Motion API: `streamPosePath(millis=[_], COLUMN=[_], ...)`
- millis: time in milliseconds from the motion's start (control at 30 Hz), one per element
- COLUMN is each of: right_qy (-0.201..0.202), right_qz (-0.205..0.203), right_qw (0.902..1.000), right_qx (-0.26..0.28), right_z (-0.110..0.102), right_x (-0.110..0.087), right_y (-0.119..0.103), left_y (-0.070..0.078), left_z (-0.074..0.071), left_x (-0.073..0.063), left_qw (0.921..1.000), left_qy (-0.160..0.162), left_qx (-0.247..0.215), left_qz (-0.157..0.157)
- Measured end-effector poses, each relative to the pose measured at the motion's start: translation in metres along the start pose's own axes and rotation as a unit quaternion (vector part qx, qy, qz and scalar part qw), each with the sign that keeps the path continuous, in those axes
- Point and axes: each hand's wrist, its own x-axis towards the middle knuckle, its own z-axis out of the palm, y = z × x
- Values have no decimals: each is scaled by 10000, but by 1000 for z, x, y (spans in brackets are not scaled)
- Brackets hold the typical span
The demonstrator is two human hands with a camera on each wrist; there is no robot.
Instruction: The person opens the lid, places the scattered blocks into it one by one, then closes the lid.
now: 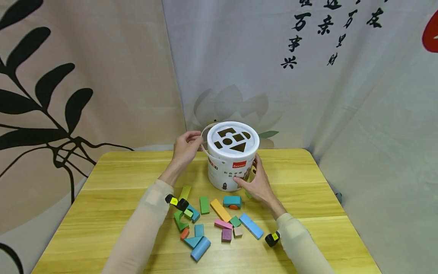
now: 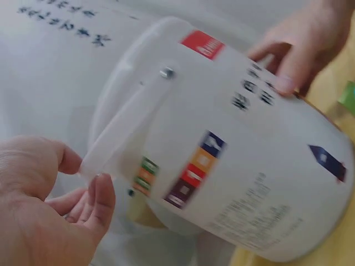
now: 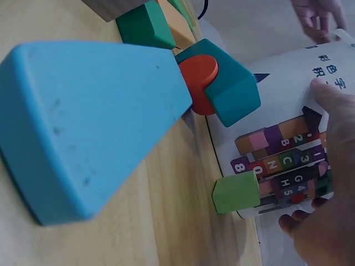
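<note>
A white round block bucket (image 1: 222,175) stands upright at the back of the table, its lid (image 1: 251,148) cut with dark shaped holes. At its left side my left hand (image 1: 186,148) pinches the pale handle (image 2: 119,130) between thumb and fingers; the handle is swung out to that side. My right hand (image 1: 258,184) grips the bucket low on its right, thumb across the printed front and fingers round the side, partly hidden in the head view. Beside the bucket's base, near that hand, lies a light green block (image 3: 237,193).
Several coloured wooden blocks lie in front of the bucket, among them a blue cylinder (image 1: 200,249), a long blue block (image 1: 251,226), an orange block (image 1: 220,210) and a green arch (image 1: 179,220). Printed curtains (image 1: 137,76) hang behind the wooden table (image 1: 308,198).
</note>
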Motion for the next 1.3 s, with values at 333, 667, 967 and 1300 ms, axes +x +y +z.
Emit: streamPosePath(millis=[333,667,967,1300], right_qy=[23,36,78,102], right_qz=[-59,-51,-75,-17], right_qw=[9996,9990,9994,9995], right_qx=[284,452,343,315], right_z=[2,3,4,6], right_x=[1,1,3,2], right_y=[1,0,3,4], left_y=[40,58,65,68], left_z=[15,43,65,85], left_x=[-6,-21,-31,-28], left_qw=[9970,9925,9908,9919], left_qy=[60,-626,-996,-766], left_qx=[-225,-668,-623,-626], left_qz=[740,813,674,798])
